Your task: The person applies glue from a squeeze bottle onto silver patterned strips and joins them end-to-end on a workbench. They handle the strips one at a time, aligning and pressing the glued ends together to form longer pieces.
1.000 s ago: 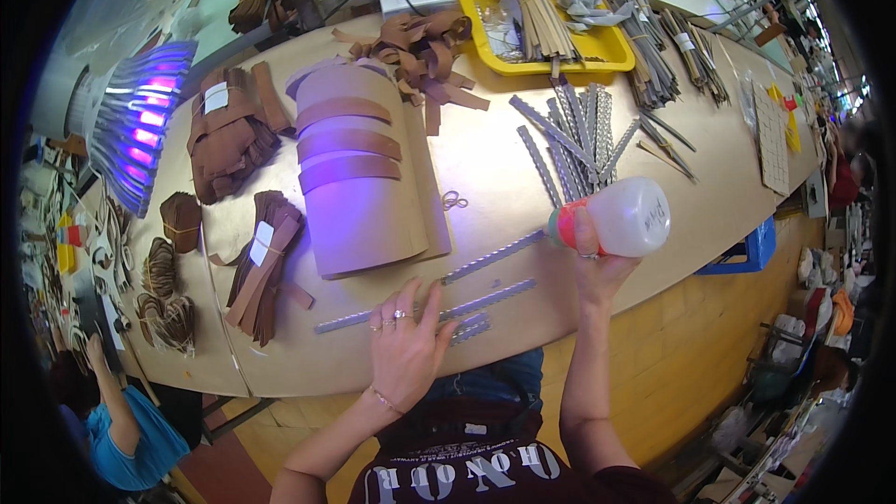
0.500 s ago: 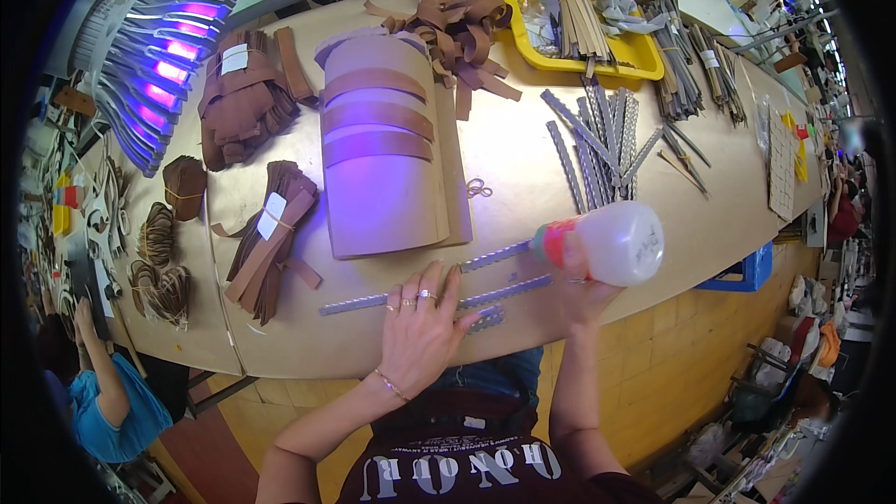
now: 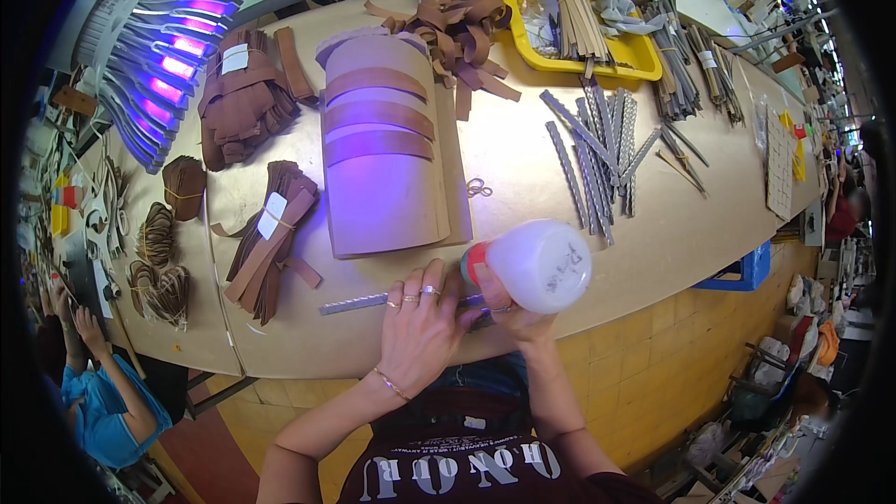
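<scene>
My right hand [image 3: 519, 319] is wrapped round a tilted white squeeze bottle [image 3: 546, 269] with a red and green band near its nozzle end. The bottle's tip points left, close beside my left hand [image 3: 418, 325]. That hand lies with its fingers stretched out over a thin grey metallic-looking strip [image 3: 353, 304], pressing it to the table. More of the strips lie to the right of my left fingers, largely hidden behind the bottle and my right hand. Beyond the bottle, several loose grey strips [image 3: 597, 145] are heaped on the table.
A curved tan form [image 3: 383, 210] with brown strips across it stands mid-table. Bundles of brown strips [image 3: 271, 238] lie left of it, under a lamp [image 3: 173, 70] glowing violet. A yellow tray [image 3: 644, 61] sits at the back. At far left are a person's hands [image 3: 89, 327].
My right hand has brought the bottle leftward along the strips, its tip now close to my left fingers. My left hand stays in place. The other person's hands at far left have shifted.
</scene>
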`<move>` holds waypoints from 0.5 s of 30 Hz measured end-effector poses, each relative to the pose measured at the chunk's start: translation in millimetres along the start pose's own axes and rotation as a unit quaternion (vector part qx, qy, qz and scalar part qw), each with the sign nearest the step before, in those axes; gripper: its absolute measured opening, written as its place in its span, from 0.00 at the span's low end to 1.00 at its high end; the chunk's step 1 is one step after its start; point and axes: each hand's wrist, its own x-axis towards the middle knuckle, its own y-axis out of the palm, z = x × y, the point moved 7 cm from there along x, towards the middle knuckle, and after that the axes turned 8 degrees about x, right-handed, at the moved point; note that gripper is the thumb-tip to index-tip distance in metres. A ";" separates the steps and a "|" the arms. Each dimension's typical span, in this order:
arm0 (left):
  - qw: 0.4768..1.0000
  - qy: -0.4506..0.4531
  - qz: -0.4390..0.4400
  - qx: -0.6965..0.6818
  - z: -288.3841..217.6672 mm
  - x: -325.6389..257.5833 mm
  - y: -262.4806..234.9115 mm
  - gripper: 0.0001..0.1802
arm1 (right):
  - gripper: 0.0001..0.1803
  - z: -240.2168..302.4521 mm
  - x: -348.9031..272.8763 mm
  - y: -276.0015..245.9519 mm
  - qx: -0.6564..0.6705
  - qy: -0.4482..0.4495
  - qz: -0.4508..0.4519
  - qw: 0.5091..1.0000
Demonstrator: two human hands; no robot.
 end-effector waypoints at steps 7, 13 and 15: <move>1.000 -0.004 -0.008 0.024 -3.3 2.8 -0.5 0.30 | 0.16 30.4 42.5 -43.7 -0.060 -0.031 -0.090 0.994; 1.000 -0.004 -0.006 0.019 -4.0 1.8 -1.1 0.30 | 0.19 12.5 55.6 -88.8 -0.042 0.011 -0.202 0.979; 1.000 -0.005 0.002 0.020 -4.7 2.0 -1.6 0.30 | 0.18 3.9 54.9 -103.5 -0.060 0.019 -0.226 0.972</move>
